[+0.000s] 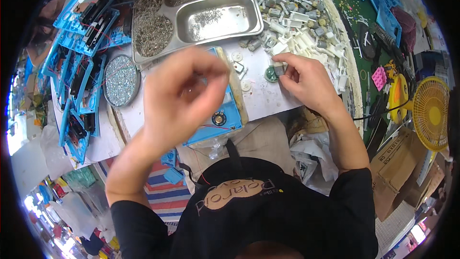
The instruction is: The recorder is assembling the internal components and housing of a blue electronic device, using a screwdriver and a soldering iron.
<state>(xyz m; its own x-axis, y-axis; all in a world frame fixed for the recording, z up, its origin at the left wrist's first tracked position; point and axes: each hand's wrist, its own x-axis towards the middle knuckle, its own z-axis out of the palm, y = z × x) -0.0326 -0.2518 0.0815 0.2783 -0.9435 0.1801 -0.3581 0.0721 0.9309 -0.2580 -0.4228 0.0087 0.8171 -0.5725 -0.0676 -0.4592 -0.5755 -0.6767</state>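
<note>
My left hand is raised over the blue plastic case, smeared by motion. Its fingers curl round toward the thumb, and whatever they may hold cannot be made out. Inside the case, a small round speaker with a red wire shows below that hand; much of the rest is covered. On the white worktop, my right hand pinches a small grey motor between thumb and forefinger. A round dark green piece lies right beside it. Several small white gears lie between the case and the right hand.
A steel compartment tray with small metal screws stands at the back. White plastic parts and grey motors are heaped at the right. Blue cases with wiring are stacked left, near a round dish of tiny metal pieces. A yellow fan stands far right.
</note>
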